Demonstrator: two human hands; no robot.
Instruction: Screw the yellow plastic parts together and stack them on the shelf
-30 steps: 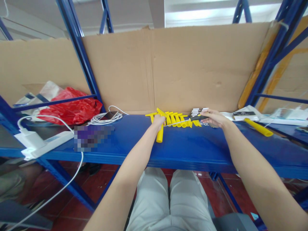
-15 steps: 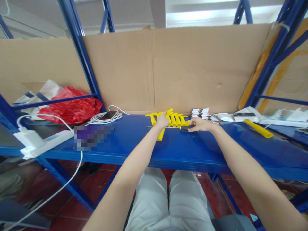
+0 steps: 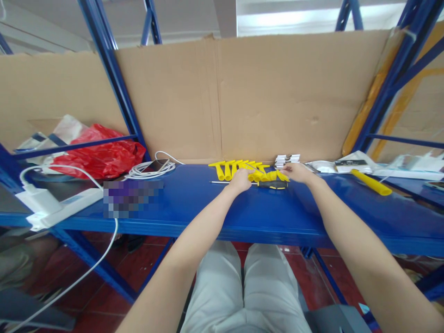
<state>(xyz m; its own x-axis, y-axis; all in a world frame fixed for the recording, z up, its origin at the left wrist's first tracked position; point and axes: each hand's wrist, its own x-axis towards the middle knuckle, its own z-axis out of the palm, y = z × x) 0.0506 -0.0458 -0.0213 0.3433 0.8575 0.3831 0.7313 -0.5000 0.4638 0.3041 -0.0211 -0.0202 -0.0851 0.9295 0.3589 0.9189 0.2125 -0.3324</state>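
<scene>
A row of several yellow T-shaped plastic pieces lies at the back of the blue shelf. A screwdriver with a black and yellow handle lies in front of the row, its thin shaft pointing left. My left hand rests over the shaft, and its fingers lie stretched onto the middle of the yellow row. My right hand is just behind the screwdriver handle. Its fingertips touch the yellow piece at the right end of the row. Neither hand grips anything.
A stack of small white cards sits behind my right hand. A long yellow tube and papers lie to the right. A coiled white cable with a phone, a red bag and a white power strip are at the left. A cardboard wall backs the shelf.
My left hand laid the yellow piece it held into the row. My right hand set the screwdriver down on the shelf and moved to the row's right end.
</scene>
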